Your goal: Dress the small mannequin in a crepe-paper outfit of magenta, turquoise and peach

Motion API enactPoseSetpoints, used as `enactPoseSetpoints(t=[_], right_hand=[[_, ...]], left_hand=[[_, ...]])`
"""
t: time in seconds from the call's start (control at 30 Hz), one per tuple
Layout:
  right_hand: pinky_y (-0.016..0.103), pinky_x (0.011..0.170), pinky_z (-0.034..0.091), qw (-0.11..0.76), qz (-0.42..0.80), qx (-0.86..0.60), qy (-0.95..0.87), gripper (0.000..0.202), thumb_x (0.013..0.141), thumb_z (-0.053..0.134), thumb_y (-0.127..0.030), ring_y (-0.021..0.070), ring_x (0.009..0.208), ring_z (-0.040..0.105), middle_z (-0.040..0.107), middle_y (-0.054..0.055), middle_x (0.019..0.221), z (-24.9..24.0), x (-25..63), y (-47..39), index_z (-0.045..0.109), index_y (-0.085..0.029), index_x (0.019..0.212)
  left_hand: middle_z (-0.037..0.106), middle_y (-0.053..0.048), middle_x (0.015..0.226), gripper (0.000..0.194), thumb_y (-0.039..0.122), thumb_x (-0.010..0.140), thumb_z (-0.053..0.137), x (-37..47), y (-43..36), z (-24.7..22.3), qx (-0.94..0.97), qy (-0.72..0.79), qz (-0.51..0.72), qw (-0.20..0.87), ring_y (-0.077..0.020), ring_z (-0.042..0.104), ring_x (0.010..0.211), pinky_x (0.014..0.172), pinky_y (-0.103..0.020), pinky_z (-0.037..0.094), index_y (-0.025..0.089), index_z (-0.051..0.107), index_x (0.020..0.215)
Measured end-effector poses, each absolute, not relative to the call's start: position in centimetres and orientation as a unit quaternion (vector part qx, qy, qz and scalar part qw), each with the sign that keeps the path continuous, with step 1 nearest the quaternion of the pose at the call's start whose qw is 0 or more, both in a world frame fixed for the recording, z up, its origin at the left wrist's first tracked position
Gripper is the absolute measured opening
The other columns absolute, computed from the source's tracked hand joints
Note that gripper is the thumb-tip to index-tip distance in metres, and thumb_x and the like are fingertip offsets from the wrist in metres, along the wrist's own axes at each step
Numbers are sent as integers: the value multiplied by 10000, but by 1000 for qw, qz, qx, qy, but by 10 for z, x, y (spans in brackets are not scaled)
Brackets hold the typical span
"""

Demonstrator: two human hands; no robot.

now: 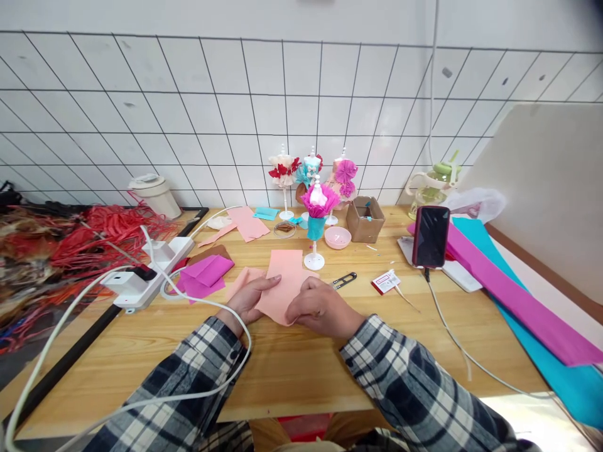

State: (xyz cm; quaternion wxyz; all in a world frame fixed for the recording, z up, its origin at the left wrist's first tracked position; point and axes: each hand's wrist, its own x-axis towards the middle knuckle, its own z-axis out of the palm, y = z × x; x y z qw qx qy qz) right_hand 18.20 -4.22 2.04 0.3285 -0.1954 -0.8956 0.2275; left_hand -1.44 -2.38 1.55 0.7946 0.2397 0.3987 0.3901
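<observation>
Peach sheet (284, 285) sits in both hands, just above the table (277, 370). The left hand (250, 298) holds its left side with the thumb on top. Most of the other left fingers are under the sheet, so I can't see them. The right hand (323, 307) is curled up with its knuckles up, and it pinches the sheet near the low right corner. Its fingertips are tucked in and hard to see. Both arms reach in from the bottom, in checked sleeves, and a white cord (202, 393) goes over the left one.

More peach paper (244, 276) is partly hidden behind the left hand. Just past the sheet is a little white stand (314, 260) with a pink and blue paper dress (316, 226). It hides some of the middle doll form (311, 164) at the back. Bright pink paper (205, 276) is on the left. Small black snips (345, 280) and a red and white box (386, 282) are on the right. The phone (431, 236) has a dark screen. The red strings (94, 235) are cut off at the far left.
</observation>
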Motion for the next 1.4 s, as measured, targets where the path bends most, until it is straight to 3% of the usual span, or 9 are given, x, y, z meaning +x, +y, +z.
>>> enactPoseSetpoints(t=[0.1,0.2,0.27,0.37,0.53,0.63,0.77,1.1,1.4], right_hand=[[270,781,398,293,224,-163,-915,108,849,594,-220,140,777,555,709,-22,804,21,177,-48,693,-260,839],[274,772,401,302,227,-208,-902,210,806,639,-378,162,818,570,687,7,836,27,182,-51,675,-252,971],[276,730,401,343,220,-328,-852,338,838,561,-486,170,785,576,671,30,831,31,190,-48,650,-220,1028],[270,645,374,343,200,-534,-746,455,935,344,-508,168,686,568,640,41,706,30,204,-34,659,-196,836],[251,587,402,288,413,-579,-641,495,883,381,-599,163,678,592,669,51,772,15,207,-13,654,-196,794],[228,558,436,319,582,-537,-521,415,840,482,-570,143,677,597,673,52,850,11,199,-13,626,-181,853],[222,566,465,370,669,-476,-434,354,800,555,-528,135,657,597,647,21,728,9,190,-19,594,-177,786],[230,517,472,363,698,-454,-418,386,739,620,-561,125,566,585,633,-4,670,6,185,-23,624,-180,802],[225,561,510,300,679,-473,-476,115,758,663,-285,137,664,630,675,-2,744,3,184,-26,654,-176,794]], left_hand=[[736,-143,911,414,143,756,677,-14,-26,15,292,387,381,787,-264,711,814,698,-319,577,85,583,1156],[732,-136,941,467,129,710,722,-15,-26,14,323,379,401,769,-262,711,789,662,-313,574,111,580,1154],[724,-137,977,495,130,714,718,-15,-25,13,322,373,428,757,-260,709,801,690,-330,574,125,558,1183],[709,-132,1039,522,125,729,705,-13,-25,12,329,363,465,738,-254,700,856,764,-354,566,150,529,1219],[666,-124,1149,550,183,763,689,-6,-29,13,362,345,485,717,-248,671,962,873,-374,529,189,492,1277],[618,-126,1233,573,214,768,690,-2,-31,13,385,334,485,711,-263,633,1045,927,-391,497,206,476,1300],[592,-125,1270,633,229,752,707,0,-33,10,404,335,484,700,-290,592,1109,942,-417,480,226,446,1330],[598,-101,1267,660,227,790,666,1,-31,7,398,331,521,679,-266,585,1124,979,-419,457,253,374,1382],[648,-107,1180,514,190,801,646,-4,-25,10,357,335,563,666,-254,629,1055,942,-409,501,206,478,1287]])
